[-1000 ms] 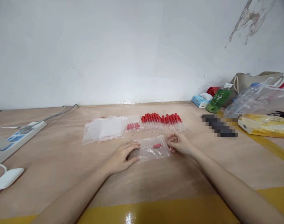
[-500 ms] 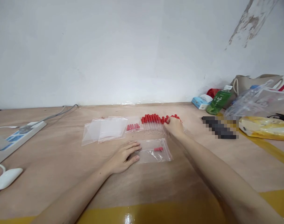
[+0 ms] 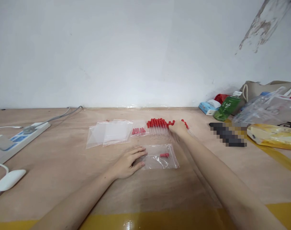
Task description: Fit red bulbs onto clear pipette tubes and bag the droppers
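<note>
Glass droppers (image 3: pixel 158 127) with red rubber bulbs lie side by side in a row on the table. My right hand (image 3: pixel 179 128) is over the right part of that row, fingers closed among the droppers; its palm hides most of what it grips. Nearer to me, a clear zip bag (image 3: pixel 153 163) lies flat with a single red-bulbed dropper (image 3: pixel 164 155) in it. My left hand (image 3: pixel 130 163) rests on the bag's left end, fingers apart. Behind it, another clear bag (image 3: pixel 139 125) shows several red bulbs (image 3: pixel 138 131).
Flat clear zip bags (image 3: pixel 114 132) overlap left of the droppers. A power strip (image 3: pixel 22 140) with cables lies far left. To the right are a tissue box (image 3: pixel 207 108), a green bottle (image 3: pixel 228 108), a yellow packet (image 3: pixel 271 135) and a blurred dark object (image 3: pixel 228 134).
My right hand has shifted slightly among the droppers, and fewer bulbs show beside it. My left hand stays on the bag. The whole view has moved a little.
</note>
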`<state>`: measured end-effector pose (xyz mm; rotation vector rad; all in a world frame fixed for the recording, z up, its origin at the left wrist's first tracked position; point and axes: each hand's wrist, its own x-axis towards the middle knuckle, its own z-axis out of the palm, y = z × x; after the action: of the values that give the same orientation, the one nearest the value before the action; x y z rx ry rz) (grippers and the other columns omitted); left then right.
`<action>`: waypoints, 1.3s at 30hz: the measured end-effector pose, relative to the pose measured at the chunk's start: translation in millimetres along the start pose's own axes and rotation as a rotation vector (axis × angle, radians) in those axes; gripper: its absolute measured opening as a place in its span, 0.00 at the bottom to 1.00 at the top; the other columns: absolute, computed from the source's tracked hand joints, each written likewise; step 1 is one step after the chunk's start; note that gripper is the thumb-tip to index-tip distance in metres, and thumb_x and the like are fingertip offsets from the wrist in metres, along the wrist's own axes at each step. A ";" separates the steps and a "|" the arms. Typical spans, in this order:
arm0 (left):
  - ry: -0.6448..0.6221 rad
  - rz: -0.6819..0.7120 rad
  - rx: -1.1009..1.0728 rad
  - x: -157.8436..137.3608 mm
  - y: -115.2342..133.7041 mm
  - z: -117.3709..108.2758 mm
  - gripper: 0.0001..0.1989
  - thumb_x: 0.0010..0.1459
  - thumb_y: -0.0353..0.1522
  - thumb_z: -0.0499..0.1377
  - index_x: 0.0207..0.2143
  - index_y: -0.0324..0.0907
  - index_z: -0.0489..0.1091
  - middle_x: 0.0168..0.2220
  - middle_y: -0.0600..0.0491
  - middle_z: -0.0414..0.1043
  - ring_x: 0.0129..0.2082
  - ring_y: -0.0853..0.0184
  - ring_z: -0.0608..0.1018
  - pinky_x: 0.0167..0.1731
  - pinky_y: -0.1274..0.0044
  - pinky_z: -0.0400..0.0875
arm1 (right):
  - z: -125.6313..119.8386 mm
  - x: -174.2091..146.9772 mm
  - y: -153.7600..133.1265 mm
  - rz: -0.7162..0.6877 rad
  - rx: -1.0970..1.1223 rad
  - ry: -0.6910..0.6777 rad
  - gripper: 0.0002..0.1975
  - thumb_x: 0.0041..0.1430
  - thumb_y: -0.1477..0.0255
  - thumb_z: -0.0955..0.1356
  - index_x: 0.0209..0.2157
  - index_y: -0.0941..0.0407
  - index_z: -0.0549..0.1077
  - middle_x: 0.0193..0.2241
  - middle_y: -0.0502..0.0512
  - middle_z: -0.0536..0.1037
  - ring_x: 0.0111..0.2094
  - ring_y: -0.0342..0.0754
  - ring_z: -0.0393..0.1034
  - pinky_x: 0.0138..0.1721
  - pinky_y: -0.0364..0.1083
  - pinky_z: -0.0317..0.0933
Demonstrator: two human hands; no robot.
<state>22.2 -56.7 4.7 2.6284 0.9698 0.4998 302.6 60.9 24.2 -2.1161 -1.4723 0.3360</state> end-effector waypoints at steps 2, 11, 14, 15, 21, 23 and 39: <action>-0.005 -0.002 0.019 -0.3 0.1 -0.3 0.20 0.60 0.40 0.49 0.54 0.49 0.59 0.57 0.51 0.58 0.57 0.62 0.59 0.55 0.64 0.56 | -6.5 -4.2 4.0 -0.013 0.083 -0.033 0.09 0.44 0.66 0.66 0.19 0.58 0.68 0.23 0.61 0.73 0.31 0.54 0.69 0.30 0.47 0.59; 0.021 0.007 0.021 -0.7 1.1 0.3 0.19 0.60 0.39 0.49 0.53 0.50 0.61 0.56 0.52 0.59 0.56 0.61 0.60 0.54 0.64 0.57 | -24.7 -77.9 55.3 -0.051 1.070 -0.138 0.29 0.33 0.64 0.72 0.37 0.53 0.57 0.19 0.40 0.65 0.15 0.38 0.59 0.18 0.40 0.56; 0.017 0.000 0.022 -0.5 1.2 0.9 0.19 0.60 0.39 0.49 0.53 0.51 0.61 0.56 0.52 0.59 0.57 0.60 0.60 0.54 0.64 0.57 | -23.2 -93.7 57.9 0.024 1.096 -0.106 0.35 0.34 0.69 0.71 0.44 0.50 0.51 0.22 0.39 0.66 0.14 0.39 0.62 0.17 0.41 0.59; 0.015 -0.003 0.023 -0.4 1.2 0.9 0.19 0.60 0.39 0.49 0.53 0.51 0.61 0.56 0.53 0.59 0.57 0.60 0.60 0.54 0.64 0.57 | -21.1 -96.1 57.0 0.028 1.089 -0.098 0.35 0.35 0.69 0.70 0.45 0.50 0.49 0.23 0.40 0.66 0.15 0.39 0.63 0.17 0.41 0.60; -0.008 -0.013 0.039 -0.2 1.9 -0.5 0.18 0.60 0.39 0.48 0.53 0.50 0.61 0.57 0.53 0.58 0.57 0.61 0.59 0.55 0.64 0.57 | -4.5 -103.0 51.8 0.041 1.177 -0.129 0.30 0.39 0.68 0.70 0.40 0.49 0.48 0.24 0.41 0.66 0.19 0.43 0.69 0.23 0.45 0.67; -0.012 -0.021 0.037 -0.1 2.0 -0.5 0.18 0.60 0.39 0.48 0.53 0.50 0.61 0.57 0.52 0.57 0.57 0.61 0.59 0.55 0.64 0.57 | -3.5 -107.7 51.9 0.047 1.205 -0.186 0.28 0.41 0.67 0.70 0.39 0.50 0.48 0.23 0.41 0.67 0.20 0.44 0.70 0.24 0.46 0.67; 0.012 -0.036 0.038 0.9 5.9 -1.5 0.21 0.60 0.40 0.48 0.55 0.47 0.57 0.56 0.52 0.59 0.56 0.62 0.60 0.55 0.66 0.57 | -16.0 -112.5 62.9 -0.119 0.919 -0.479 0.16 0.40 0.64 0.71 0.31 0.57 0.69 0.24 0.48 0.72 0.24 0.41 0.66 0.28 0.42 0.61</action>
<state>25.5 -60.2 8.5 2.6389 1.0388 0.4945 318.0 -63.9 -8.4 -1.2395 -1.2911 1.2602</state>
